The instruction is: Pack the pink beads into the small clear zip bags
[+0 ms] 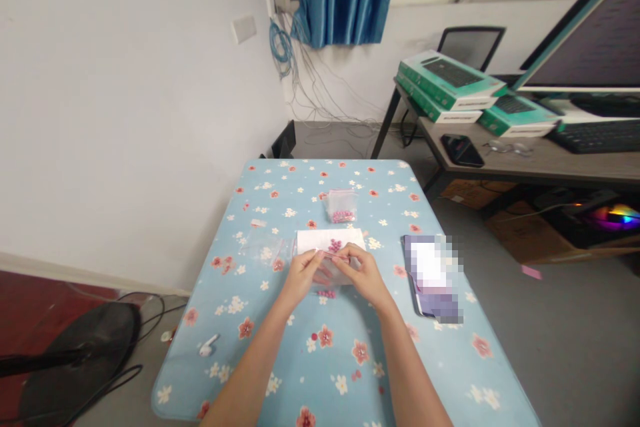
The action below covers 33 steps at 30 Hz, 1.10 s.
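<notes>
My left hand (pixel 300 277) and my right hand (pixel 366 273) are both closed, pinching the top edge of a small clear zip bag (pixel 334 275) between thumbs and fingers. Pink beads (pixel 327 293) show at the bag's lower end. Just beyond my fingers lies a sheet of white paper (pixel 311 240) with a little heap of pink beads (pixel 335 245) on it. Farther back is a second zip bag (pixel 343 205), holding more pink beads. To the left of the paper, a clear plastic bag (pixel 265 247) rests flat on the tablecloth.
A phone (pixel 433 277), partly blurred, lies at the right of the flowered table (pixel 320 373). One white earbud (pixel 208 345) is near the left front. On the desk (pixel 525 160) at right stand green keyboard boxes (pixel 450 83) and a monitor (pixel 590 40). A wall borders the left.
</notes>
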Tool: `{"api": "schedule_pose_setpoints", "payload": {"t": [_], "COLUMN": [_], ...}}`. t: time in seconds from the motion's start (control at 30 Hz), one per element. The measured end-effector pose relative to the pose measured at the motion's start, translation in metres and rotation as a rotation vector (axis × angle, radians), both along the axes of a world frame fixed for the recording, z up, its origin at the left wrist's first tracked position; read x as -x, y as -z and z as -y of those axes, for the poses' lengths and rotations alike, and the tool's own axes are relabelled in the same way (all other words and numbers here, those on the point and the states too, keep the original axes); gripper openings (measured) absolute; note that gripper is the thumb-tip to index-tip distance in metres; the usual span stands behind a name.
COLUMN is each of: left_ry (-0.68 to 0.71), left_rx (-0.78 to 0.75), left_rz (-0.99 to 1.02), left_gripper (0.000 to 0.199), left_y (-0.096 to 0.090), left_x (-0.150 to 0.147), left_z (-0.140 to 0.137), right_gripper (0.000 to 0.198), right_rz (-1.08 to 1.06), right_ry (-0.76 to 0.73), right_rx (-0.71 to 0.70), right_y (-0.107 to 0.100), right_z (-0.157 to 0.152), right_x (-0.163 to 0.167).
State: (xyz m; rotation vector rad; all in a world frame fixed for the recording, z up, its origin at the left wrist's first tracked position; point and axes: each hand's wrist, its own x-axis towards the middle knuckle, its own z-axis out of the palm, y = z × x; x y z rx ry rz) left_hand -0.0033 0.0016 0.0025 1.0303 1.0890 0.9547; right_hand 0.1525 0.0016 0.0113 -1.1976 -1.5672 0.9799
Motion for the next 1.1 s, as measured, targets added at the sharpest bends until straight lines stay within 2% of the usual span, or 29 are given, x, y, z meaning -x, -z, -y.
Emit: {"api": "schedule_pose_setpoints", "payload": {"t": [0.3,0.53,0.77,0.93,1.1], "left_ry": [0.046,-0.05,-0.055,-0.096,-0.021], "left_rx": [-0.007,-0.03,-0.18,-0.127,-0.146], "left_rz": [0.009,0.038,0.014,0.026,-0.02], "left_gripper": [0.045,0.035,0.029,0.032,0.03], "left_y": [-0.0059,-0.0016,0.003,0.0019,0.0014], "left_x": [-0.0026,-0.0006,0.001,0.001,0.0027], "left_z": [0.0025,0.0002,0.0001,-0.0011,-0.0006], "right_gripper": [0.021,0.023,0.02,0.021,0.024], "right_rz": [-0.008,0.053,0.044,0.06,0.046], "right_ry": [-0.013,0.011,-0.028,-0.012,-0.067], "right_rx": [0.018,0.011,0.041,0.068,0.099], "right_y": [-0.0029,-0.002,0.002,0.0032,0.0012], "right_z": [0.0011,0.0009,0.0009,0.0017,0.0025], "right_x": [0.0012,-0.0014,-0.0032,-0.0069,-0.0081]}}
